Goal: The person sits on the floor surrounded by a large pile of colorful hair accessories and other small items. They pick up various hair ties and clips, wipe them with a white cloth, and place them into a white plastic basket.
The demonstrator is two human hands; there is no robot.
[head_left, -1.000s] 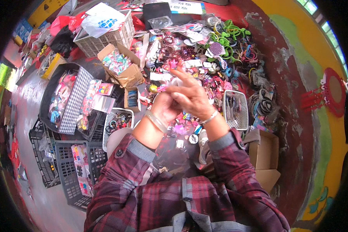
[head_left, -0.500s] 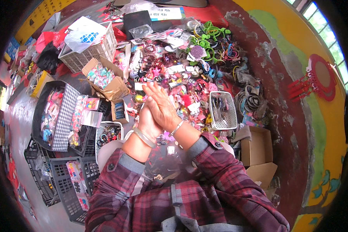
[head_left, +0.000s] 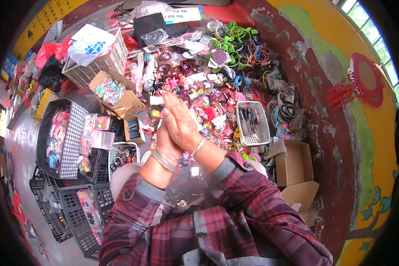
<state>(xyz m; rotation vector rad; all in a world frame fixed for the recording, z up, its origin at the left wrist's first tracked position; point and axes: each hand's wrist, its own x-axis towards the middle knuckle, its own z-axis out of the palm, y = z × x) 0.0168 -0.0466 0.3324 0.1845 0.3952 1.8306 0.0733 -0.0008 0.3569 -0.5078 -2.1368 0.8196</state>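
My left hand (head_left: 167,141) and my right hand (head_left: 182,122) are pressed palm to palm in front of me, their fingers stretched out and pointing away. The right lies over the left and covers most of its fingers. Nothing shows between the palms, and the fingertips are slightly blurred. Each wrist wears a pale bangle. Beyond the hands spreads a large heap of small hair accessories (head_left: 208,95), many in clear wrapping. Right of them stands a white basket (head_left: 254,141) holding thin dark pieces. Left of my wrists, another white basket (head_left: 112,170) contains small dark mixed items.
On the left are an open carton (head_left: 131,107) of wrapped pieces, a small box (head_left: 134,129), a houndstooth-sided bin (head_left: 72,144) and black crates (head_left: 75,197). A grey crate (head_left: 86,68) stands farther back. Headbands (head_left: 235,44) and an empty-looking carton (head_left: 292,164) lie right, near the wall.
The view has shifted slightly. My hands stay pressed together, with the right hand's fingers now more blurred and extended.
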